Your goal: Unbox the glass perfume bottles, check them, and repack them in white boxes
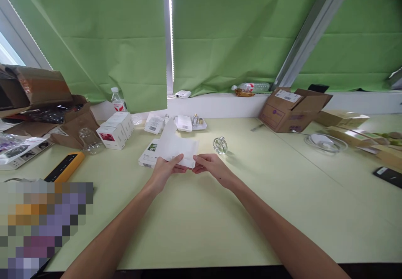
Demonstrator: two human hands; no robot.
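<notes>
1 cam (head-worn) looks fwd + down across table point(314, 187).

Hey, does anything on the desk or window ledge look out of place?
Yes: a clear bottle lies on its side on the white ledge, whereas the red-labelled bottle at left stands upright.

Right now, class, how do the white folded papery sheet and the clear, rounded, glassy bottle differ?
The white folded sheet is held by the left hand and right hand; the clear, rounded bottle sits untouched on the pale green table. The sheet is opaque with flat panels; the bottle is transparent and curved. The sheet looks larger than the bottle. Both are near the right hand.
</notes>
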